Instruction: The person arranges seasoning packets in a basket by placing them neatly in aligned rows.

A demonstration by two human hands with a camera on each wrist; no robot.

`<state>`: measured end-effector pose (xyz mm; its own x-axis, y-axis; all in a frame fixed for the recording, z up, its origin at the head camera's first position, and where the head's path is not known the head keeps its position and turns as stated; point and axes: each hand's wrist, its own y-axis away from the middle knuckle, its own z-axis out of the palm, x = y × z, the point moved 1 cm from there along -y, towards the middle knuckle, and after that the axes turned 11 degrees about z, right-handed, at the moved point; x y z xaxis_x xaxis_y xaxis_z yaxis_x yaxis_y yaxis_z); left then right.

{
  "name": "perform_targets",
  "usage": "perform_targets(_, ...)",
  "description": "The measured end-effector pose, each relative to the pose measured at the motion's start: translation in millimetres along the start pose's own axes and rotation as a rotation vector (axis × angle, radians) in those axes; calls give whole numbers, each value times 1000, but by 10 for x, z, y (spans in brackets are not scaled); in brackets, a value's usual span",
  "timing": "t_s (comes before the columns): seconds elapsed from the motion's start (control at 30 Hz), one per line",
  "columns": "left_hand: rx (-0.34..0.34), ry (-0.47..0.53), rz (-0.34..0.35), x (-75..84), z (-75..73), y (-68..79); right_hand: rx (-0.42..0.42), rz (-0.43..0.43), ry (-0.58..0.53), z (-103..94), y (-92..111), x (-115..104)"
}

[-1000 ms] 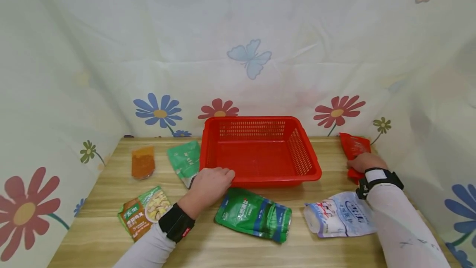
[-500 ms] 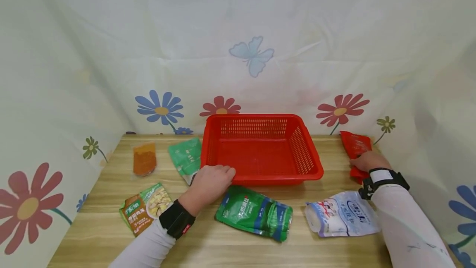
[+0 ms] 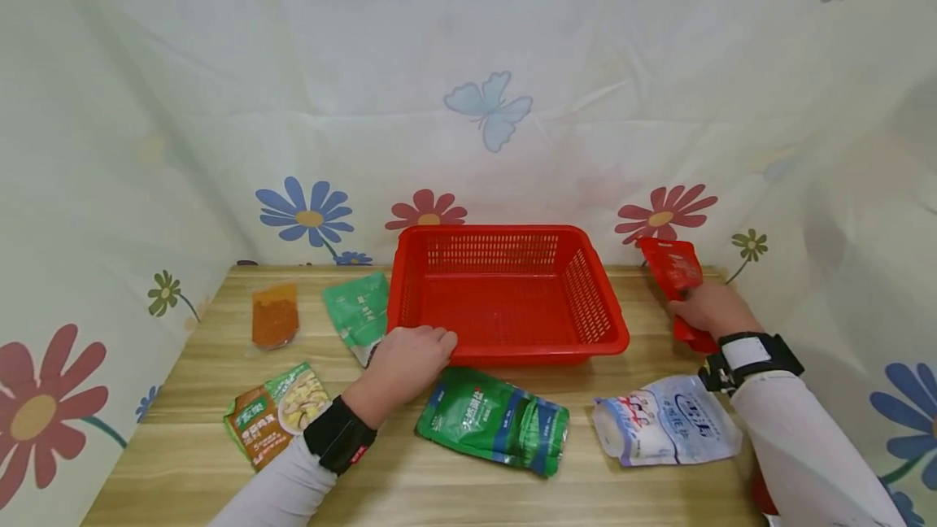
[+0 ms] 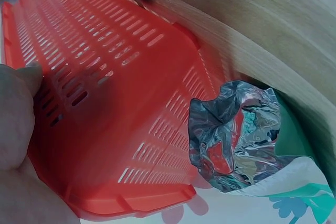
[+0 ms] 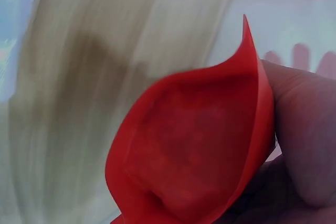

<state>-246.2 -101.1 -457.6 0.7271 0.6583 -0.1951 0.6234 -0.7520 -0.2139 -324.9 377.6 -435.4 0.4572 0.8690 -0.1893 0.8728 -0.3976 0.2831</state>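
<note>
A red plastic basket with slotted sides stands at the back middle of the table. My left hand grips its front left corner, the thumb inside the rim in the left wrist view. On the right, my right hand pinches a red pouch between thumb and fingers, the pouch tilted up off the table. Its bottom bulges toward the camera in the right wrist view. A light green pouch lies against the basket's left side, its crumpled silver foil end near the left wrist camera.
In front of the basket lies a dark green pouch. A pale blue and white pouch lies near the right forearm. At left are an orange-brown packet and a brown and green food packet. A flowered cloth hangs behind the table.
My right hand has lifted the red pouch and moved it slightly left. The left hand stays at the basket's corner.
</note>
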Motion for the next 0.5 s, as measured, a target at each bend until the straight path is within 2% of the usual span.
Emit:
perform_targets(0.17,-16,9,1,4,-16,-5,36,-44,23,-45,156,-118)
perform_targets(0.3,-33,14,-6,-3,-24,-9,75,-68,1,-64,269,-228)
perform_targets(0.5,-22,9,-3,-9,-11,-12,115,-119,-57,-116,485,-436)
